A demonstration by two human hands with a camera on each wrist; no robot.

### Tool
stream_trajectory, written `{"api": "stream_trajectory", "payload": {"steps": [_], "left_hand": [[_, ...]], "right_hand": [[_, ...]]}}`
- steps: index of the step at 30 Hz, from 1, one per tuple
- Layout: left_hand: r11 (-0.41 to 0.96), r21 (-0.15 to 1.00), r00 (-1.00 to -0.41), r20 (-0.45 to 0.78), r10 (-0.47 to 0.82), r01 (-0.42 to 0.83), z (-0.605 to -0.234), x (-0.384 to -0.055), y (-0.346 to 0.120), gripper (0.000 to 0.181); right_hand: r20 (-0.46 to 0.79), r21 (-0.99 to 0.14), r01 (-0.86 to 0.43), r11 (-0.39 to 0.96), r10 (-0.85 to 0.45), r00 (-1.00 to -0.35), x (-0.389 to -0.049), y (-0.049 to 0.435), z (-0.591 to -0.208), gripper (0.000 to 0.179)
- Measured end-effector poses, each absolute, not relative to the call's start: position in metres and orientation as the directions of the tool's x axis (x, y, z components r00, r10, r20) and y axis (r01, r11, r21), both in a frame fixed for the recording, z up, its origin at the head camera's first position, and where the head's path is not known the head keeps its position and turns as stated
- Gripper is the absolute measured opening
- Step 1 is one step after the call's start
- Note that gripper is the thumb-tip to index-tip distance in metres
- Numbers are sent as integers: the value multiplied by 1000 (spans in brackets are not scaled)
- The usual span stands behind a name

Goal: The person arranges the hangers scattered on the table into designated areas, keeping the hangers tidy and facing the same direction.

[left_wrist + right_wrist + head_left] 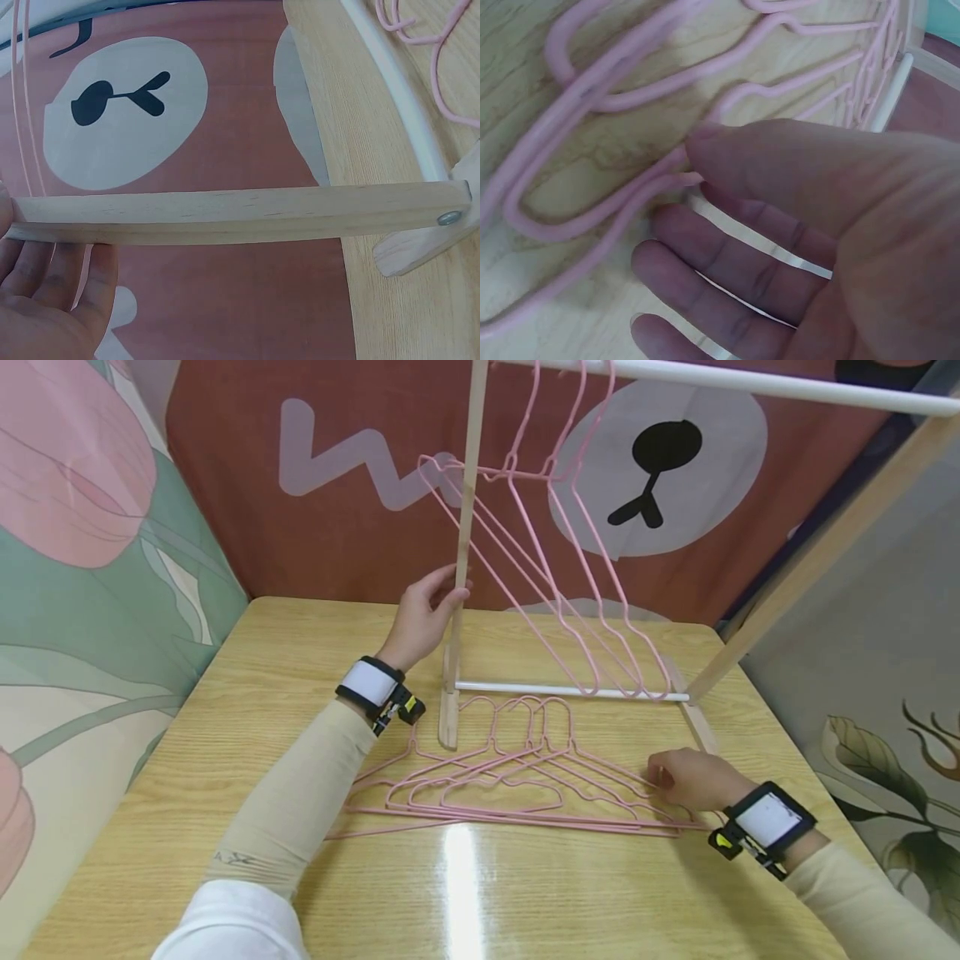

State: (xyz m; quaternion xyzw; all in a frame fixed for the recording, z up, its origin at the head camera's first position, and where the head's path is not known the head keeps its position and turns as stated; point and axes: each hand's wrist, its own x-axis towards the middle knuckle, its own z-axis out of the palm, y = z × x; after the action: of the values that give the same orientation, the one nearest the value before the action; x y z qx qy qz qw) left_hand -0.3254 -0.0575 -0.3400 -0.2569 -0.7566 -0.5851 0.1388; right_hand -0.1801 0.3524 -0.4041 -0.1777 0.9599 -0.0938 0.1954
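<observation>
Head: left hand (pixel 422 618) grip clamped on the rack's left wooden post (pixel 467 510). Three pink hangers (pixel 534 537) hang off the white top rail (pixel 720 382). More pink hangers lie overlapping on the tabletop (pixel 375 902) in front; right hand (pixel 693 781) at the pile's right end.

Left wrist: thumb and fingers on opposite sides of post; bolt (pixel 449 218) at its foot.

Right wrist: grip pinched on one lying hanger (pixel 649 184), other fingers spread loosely.
</observation>
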Motion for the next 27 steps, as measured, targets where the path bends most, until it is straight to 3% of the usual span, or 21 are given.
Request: {"api": "stream_trajectory", "payload": {"steps": [27], "left_hand": [[184, 813, -829, 513, 223, 553, -339, -323, -57, 37]], "right_hand": [[-337, -366, -333, 869, -458, -823, -182, 369, -415, 21]]}}
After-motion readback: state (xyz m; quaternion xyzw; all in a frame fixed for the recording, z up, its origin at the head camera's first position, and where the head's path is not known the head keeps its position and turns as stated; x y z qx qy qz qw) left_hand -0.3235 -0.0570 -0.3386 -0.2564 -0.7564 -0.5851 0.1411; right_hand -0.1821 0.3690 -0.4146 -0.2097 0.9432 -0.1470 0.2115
